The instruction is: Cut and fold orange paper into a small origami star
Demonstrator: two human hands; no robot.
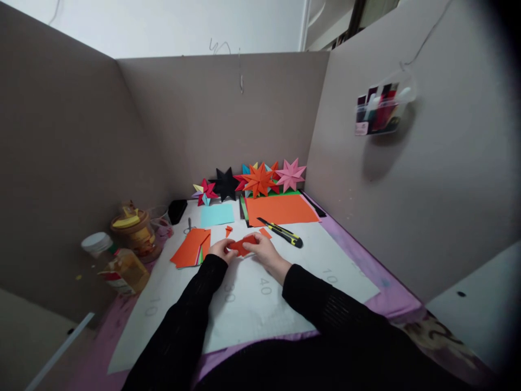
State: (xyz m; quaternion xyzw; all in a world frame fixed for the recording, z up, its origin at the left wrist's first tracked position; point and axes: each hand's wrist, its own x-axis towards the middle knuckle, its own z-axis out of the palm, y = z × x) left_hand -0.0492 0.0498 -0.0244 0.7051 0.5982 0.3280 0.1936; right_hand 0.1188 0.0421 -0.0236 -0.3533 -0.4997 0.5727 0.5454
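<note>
Both hands meet over a small folded piece of orange-red paper (243,245) on the white mat (252,304). My left hand (222,249) pinches its left end and my right hand (264,251) presses on its right side with fingers closed on it. A stack of orange paper squares (190,247) lies just left of my left hand. Small orange scraps (228,230) lie just beyond the hands. A yellow and black utility knife (281,232) rests to the right, a little past my right hand.
Several paper stars (259,180) lean against the back wall, behind a large orange sheet (280,209) and a light blue sheet (217,215). Jars and a bottle (126,269) stand at the left. Grey partition walls enclose the desk; a clear holder (380,111) hangs on the right wall.
</note>
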